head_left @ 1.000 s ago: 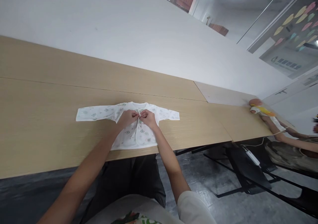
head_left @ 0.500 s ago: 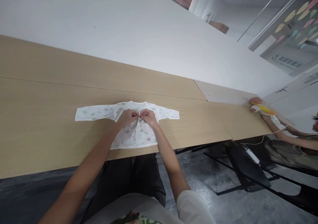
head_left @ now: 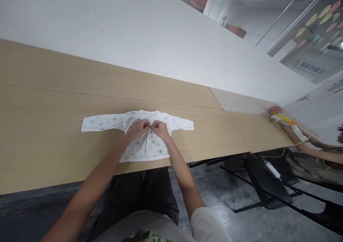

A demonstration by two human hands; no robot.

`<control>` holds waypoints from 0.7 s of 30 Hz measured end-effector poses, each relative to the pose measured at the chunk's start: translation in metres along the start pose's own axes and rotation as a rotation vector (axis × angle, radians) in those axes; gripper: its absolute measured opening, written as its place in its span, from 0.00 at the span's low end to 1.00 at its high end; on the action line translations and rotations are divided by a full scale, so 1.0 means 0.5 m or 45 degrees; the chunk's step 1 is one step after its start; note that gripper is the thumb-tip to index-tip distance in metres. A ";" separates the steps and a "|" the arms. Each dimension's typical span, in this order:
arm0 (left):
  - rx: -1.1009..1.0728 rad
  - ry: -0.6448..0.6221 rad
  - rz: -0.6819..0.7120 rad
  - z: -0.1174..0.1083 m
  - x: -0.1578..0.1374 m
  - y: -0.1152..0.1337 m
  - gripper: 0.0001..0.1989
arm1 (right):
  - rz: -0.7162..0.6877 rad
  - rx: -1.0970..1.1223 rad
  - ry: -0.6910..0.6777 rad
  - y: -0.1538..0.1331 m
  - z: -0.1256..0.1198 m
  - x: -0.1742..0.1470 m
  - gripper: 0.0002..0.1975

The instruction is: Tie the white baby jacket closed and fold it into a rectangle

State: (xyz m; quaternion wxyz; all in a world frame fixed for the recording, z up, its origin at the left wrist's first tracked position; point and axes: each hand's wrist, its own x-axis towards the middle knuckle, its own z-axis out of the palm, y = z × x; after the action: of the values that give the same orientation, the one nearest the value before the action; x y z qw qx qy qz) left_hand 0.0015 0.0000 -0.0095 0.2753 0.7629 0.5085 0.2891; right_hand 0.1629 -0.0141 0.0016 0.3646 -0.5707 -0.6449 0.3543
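Observation:
A white baby shirt [head_left: 158, 146] with small printed figures lies spread on the wooden table, neck away from me and sleeves stretched to both sides. My left hand [head_left: 138, 128] pinches the fabric at the front opening, just below the collar. Facing it, my right hand [head_left: 160, 129] pinches the other side of the same opening, its fingertips almost touching the left ones. Whatever small fastener may sit between the fingertips is hidden. Below the hands the front edge runs down to the hem near the table's edge.
The long table [head_left: 53, 142] meets a white partition [head_left: 120, 34] at its back. At the far right another person's arm [head_left: 308, 147] reaches to a doll [head_left: 276, 110] with yellow cloth. A black folding chair [head_left: 265, 179] carries a white power strip [head_left: 272, 169].
The fingers of my right hand have curled in slightly at the shirt's front. Both hands stay in nearly the same place, and the shirt lies as before.

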 end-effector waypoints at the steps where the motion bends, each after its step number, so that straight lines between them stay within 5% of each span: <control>1: -0.045 0.017 -0.001 0.002 0.000 -0.002 0.09 | 0.003 0.009 -0.008 0.001 0.000 0.000 0.05; 11: -0.193 0.048 0.001 0.001 0.001 -0.004 0.09 | 0.267 0.266 -0.170 0.000 -0.010 0.005 0.05; 21: 0.079 0.058 0.023 -0.004 0.004 -0.009 0.14 | 0.119 -0.039 -0.110 -0.003 0.000 -0.001 0.09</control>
State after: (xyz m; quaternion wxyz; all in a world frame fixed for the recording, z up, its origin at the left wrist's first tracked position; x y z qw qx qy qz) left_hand -0.0021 0.0038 -0.0110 0.2374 0.7689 0.5165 0.2927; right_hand 0.1621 -0.0150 0.0027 0.3106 -0.5901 -0.6379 0.3852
